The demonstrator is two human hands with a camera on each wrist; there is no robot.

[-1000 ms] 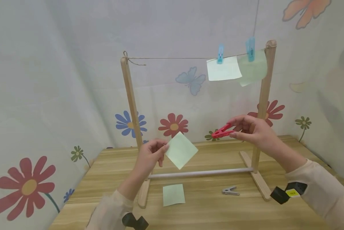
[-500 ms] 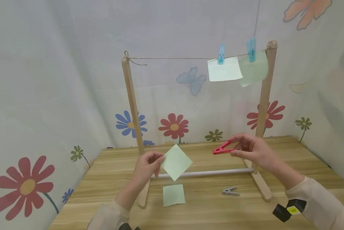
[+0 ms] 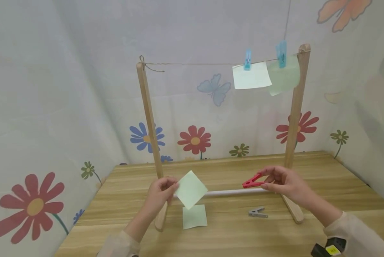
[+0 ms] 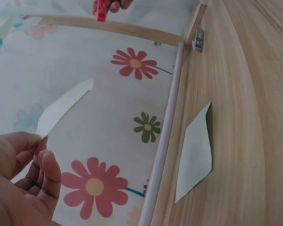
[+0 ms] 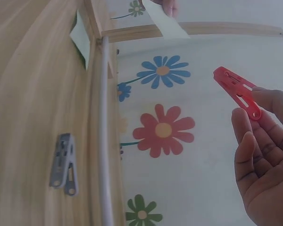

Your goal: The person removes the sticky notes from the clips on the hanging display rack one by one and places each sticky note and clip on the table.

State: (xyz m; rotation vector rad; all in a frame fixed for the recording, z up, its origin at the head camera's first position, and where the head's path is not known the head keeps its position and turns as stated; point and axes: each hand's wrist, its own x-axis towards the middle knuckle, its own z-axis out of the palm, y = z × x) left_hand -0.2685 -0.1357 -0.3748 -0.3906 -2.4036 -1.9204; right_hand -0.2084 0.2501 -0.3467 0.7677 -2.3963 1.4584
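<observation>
My left hand pinches a pale green paper square by one corner, so it stands as a diamond above the table. In my right hand is a red clothespin, held by its handle ends between thumb and fingers, its nose pointing left. A second green paper square lies on the table below the held one, its top edge partly covered in the head view. A grey clothespin lies on the table, below the right hand.
A wooden frame carries a string. Two blue clothespins hold a whitish paper and a green paper at its right end. A white rod joins the frame's feet. Patterned cloth hangs behind.
Both hands have moved down, the left also slightly left, still holding the green paper and the red clothespin. The held paper now overlaps the one on the table in the head view.
</observation>
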